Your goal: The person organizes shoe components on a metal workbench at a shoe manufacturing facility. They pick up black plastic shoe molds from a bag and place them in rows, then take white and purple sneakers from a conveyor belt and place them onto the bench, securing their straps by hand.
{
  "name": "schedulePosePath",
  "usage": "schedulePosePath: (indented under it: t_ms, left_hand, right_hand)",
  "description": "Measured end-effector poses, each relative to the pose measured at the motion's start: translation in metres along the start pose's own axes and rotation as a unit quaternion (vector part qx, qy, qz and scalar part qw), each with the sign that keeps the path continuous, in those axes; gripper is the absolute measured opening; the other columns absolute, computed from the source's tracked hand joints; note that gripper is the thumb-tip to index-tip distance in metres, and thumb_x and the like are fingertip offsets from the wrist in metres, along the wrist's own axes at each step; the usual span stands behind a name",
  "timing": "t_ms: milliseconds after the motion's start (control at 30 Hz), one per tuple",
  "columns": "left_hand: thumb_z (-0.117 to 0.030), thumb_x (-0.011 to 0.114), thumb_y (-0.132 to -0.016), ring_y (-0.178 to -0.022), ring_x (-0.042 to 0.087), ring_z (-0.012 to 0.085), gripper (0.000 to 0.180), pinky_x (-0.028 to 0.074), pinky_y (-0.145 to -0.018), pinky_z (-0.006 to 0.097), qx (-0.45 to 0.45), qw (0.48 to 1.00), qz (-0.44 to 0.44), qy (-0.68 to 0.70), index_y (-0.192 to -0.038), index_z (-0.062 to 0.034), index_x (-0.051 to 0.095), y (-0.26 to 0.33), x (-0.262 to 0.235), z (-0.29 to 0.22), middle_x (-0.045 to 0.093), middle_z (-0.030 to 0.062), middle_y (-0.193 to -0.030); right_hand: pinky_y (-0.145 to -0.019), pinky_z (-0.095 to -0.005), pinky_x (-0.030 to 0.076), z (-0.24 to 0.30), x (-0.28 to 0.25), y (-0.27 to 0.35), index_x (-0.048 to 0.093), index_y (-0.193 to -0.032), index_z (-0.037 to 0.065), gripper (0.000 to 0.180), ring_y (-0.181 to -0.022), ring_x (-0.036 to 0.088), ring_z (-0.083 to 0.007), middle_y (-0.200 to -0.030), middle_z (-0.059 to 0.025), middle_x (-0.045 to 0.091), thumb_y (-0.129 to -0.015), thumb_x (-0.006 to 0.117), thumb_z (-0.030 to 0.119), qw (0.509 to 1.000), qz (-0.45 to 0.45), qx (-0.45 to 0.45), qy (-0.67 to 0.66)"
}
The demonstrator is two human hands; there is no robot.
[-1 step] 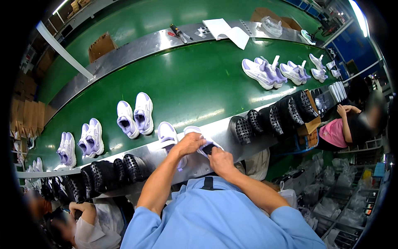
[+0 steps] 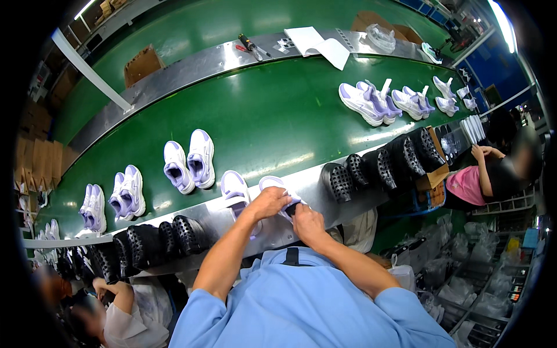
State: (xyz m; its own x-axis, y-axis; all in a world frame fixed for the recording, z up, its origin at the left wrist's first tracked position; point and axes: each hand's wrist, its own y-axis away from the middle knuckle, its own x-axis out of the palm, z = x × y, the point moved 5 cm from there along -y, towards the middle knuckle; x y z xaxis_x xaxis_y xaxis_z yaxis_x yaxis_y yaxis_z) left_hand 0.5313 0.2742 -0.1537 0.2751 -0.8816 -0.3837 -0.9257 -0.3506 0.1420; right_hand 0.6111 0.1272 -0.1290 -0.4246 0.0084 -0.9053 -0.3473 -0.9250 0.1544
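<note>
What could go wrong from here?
Left grip and right grip are both at one white-and-lilac shoe; an uneven tug might crease it.
The neighbouring shoe sits close to the left forearm, which could nudge it.
Black studded forms line the metal ledge to the right; a bump might shift them.

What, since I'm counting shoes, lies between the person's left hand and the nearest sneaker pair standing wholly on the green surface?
One white-and-lavender sneaker lies between the left hand and that pair; the head view shows it.
</note>
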Motion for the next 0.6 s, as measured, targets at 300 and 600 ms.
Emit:
schedulePosePath:
  t_ms: [300, 600]
  left_hand:
    - [-0.021, 0.085, -0.079, -0.097, 0.07, 0.0514, 0.11, 0.056, -0.086, 0.055, -0.185, 0.961, -0.206, 0.019, -0.163, -0.0019, 0.018, 0.05, 0.033, -0.009, 0.07, 0.0358, -0.099]
    - [-0.024, 0.074, -0.083, -0.089, 0.071, 0.052, 0.047, 0.055, -0.082, 0.059, -0.309, 0.914, -0.254, -0.067, -0.118, 0.0017, 0.058, 0.037, 0.06, 0.034, 0.072, 0.0338, -0.091]
  right_hand:
    - [-0.08, -0.0541, 0.055, -0.026, -0.019, -0.019, 0.064, -0.112, -0.001, 0.038, -0.093, 0.07, -0.0452, -0.1, -0.0247, 0.071, -0.086, 0.078, 0.022, 0.998, -0.048, 0.0, -0.033]
    - [-0.078, -0.0541, 0.057, -0.031, 0.027, -0.048, 0.066, -0.107, 0.0, 0.032, -0.088, 0.072, -0.0429, -0.094, -0.0232, 0.072, -0.086, 0.073, 0.024, 0.998, 0.016, 0.06, 0.02]
